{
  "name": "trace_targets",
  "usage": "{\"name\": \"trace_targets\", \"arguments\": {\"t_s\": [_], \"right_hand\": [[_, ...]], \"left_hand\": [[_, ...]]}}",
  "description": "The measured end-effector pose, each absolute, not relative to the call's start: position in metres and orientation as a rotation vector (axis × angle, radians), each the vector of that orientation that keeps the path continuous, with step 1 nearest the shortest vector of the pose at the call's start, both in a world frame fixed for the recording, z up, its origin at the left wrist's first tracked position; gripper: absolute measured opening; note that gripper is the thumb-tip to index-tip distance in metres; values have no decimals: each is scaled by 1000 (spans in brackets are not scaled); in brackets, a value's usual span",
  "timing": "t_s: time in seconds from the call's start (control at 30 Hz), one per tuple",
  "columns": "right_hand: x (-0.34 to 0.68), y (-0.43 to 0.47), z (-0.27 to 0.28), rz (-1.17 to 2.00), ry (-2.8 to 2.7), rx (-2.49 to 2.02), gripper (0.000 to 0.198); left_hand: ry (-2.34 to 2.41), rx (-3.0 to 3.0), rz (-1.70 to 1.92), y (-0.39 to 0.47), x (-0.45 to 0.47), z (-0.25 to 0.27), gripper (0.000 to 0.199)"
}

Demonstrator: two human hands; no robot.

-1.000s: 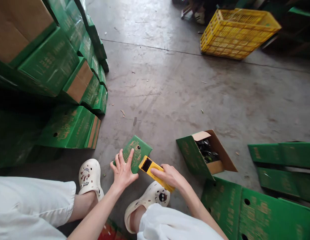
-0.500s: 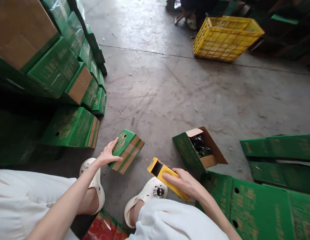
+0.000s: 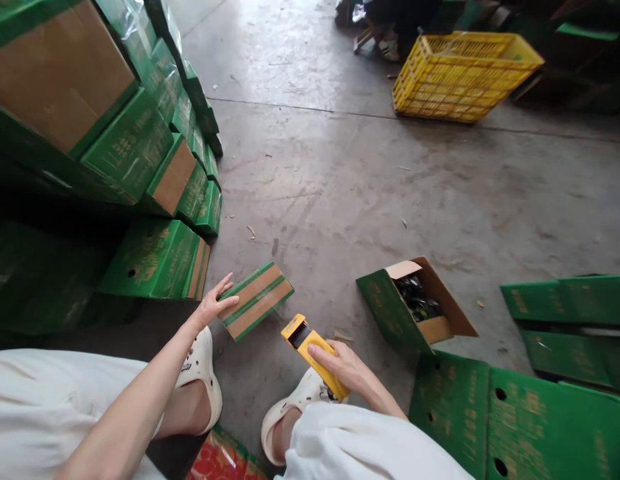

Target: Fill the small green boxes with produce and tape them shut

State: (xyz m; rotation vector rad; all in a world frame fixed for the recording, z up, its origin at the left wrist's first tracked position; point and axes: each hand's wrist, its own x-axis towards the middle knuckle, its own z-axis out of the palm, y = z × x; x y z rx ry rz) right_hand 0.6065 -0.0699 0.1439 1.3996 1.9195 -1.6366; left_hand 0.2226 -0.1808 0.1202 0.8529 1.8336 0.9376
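Observation:
My left hand (image 3: pixel 217 303) grips the left end of a small green cardboard box (image 3: pixel 257 300), thumb on the upward face and fingers spread along the far edge. That face shows brown bands between green stripes. In my right hand (image 3: pixel 340 365) is a yellow oblong case (image 3: pixel 315 357) with a dark opening near its far end. My thumb presses on its upper side, and the case points toward the box without touching it. To the right, an open green carton (image 3: pixel 390 310) holds dark, shiny plastic-wrapped contents.
Green cartons (image 3: pixel 130 140) are stacked high at left. More green cartons (image 3: pixel 550 420) lie at lower right. A yellow plastic crate (image 3: pixel 465 80) stands farther off, near a seated person's foot (image 3: pixel 389 50). A red patterned box (image 3: pixel 217 457) is between my white clogs (image 3: pixel 205 373).
The green box has turned in my left hand, so its banded face now points more upward and its printed side is out of sight. My right hand has brought the yellow case leftward, closer to it.

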Motion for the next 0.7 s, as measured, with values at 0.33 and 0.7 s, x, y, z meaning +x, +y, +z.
{"name": "trace_targets", "arguments": {"t_s": [0.33, 0.7], "right_hand": [[545, -82, 92, -1603, 2005, 1491, 50], [516, -89, 87, -1948, 1749, 1818, 46]], "left_hand": [[2099, 1371, 738, -155, 206, 120, 74], [2243, 1697, -305, -135, 288, 139, 134]]}}
